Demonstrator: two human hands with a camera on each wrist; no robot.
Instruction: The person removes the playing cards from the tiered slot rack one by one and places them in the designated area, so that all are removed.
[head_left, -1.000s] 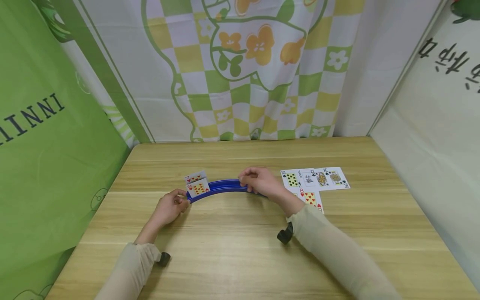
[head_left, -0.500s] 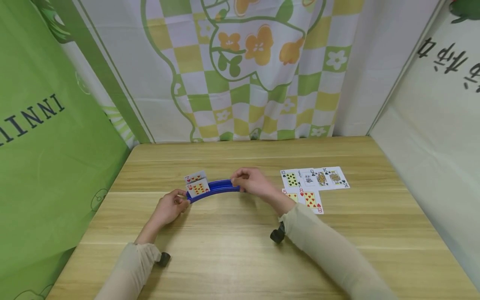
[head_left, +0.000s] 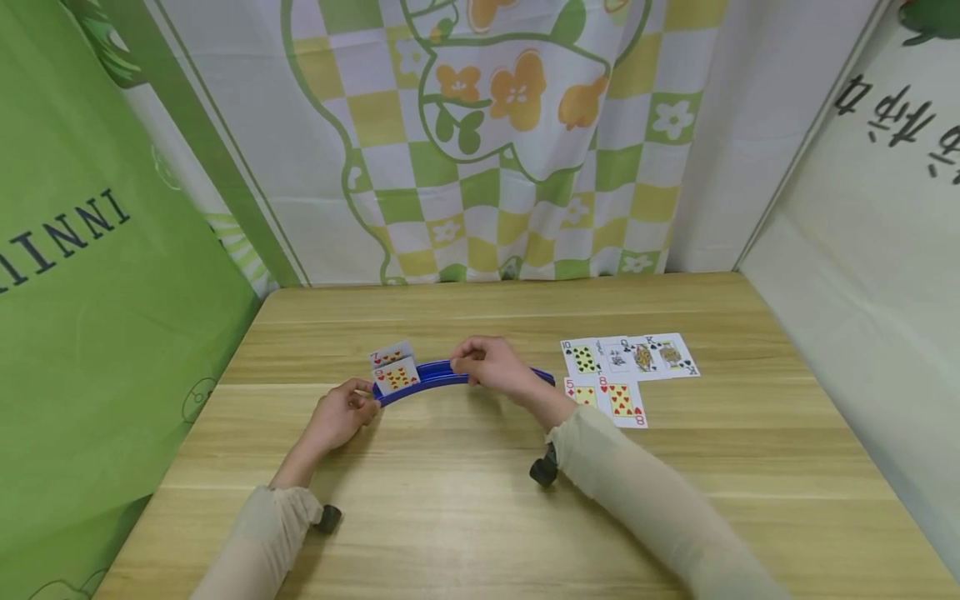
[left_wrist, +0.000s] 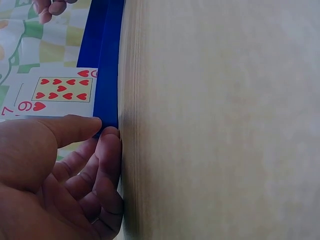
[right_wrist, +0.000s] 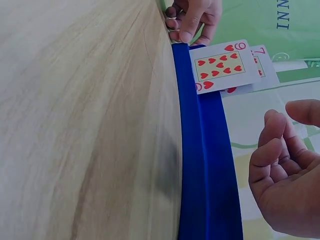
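A curved blue card holder (head_left: 435, 377) stands on the table. At its left end a nine of hearts (right_wrist: 220, 67) stands in front of a seven of hearts (right_wrist: 260, 62), which it partly covers. My left hand (head_left: 341, 417) pinches that end of the holder, thumb and fingertips around the blue edge (left_wrist: 107, 100). Above the middle of the holder is my right hand (head_left: 491, 364). In the right wrist view its fingers (right_wrist: 272, 145) are loosely bent, the thumb is apart from them, and no card shows between them.
Right of the holder, face-up cards lie on the wooden table (head_left: 465, 517): a row from a ten (head_left: 583, 360) to a king (head_left: 670, 356), with a five of diamonds (head_left: 581, 393) and an eight of hearts (head_left: 621, 400) below. A patterned curtain (head_left: 517, 167) hangs behind.
My right hand has moved left along the holder, uncovering the holder's right end and the five of diamonds. My left hand and the two standing cards have stayed in place.
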